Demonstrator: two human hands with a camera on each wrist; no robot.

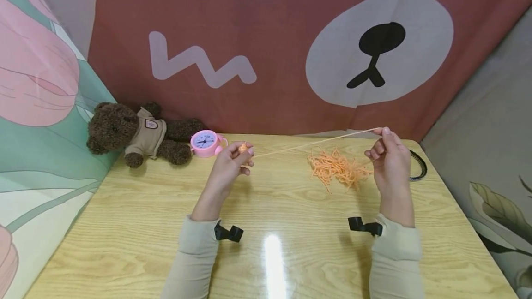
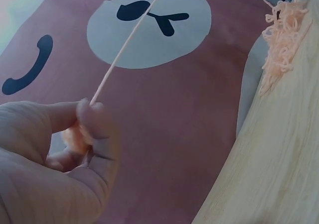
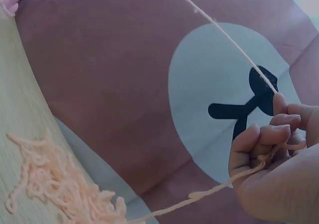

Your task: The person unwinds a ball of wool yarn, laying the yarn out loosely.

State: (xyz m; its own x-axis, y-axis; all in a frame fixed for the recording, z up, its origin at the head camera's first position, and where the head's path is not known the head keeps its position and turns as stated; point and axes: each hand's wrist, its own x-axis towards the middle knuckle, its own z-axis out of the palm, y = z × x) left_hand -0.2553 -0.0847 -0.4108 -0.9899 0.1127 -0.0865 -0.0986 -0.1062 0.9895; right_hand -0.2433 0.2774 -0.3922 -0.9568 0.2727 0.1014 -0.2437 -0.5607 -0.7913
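A strand of orange yarn (image 1: 311,143) runs taut between the two hands, above the table. My left hand (image 1: 230,163) pinches one end along with a small wound bundle of orange yarn (image 1: 243,148), partly hidden by the fingers in the left wrist view. My right hand (image 1: 390,160) pinches the strand between thumb and forefinger, higher up and to the right. Through its other, curled fingers the yarn passes down to a loose tangled heap of orange yarn (image 1: 338,170) on the table, as the right wrist view shows.
On the wooden table (image 1: 291,216), a brown teddy bear (image 1: 145,133) lies at the back left beside a pink alarm clock (image 1: 204,143). A dark curved band (image 1: 420,165) lies behind the right hand. A printed cloth (image 1: 270,105) hangs along the back edge.
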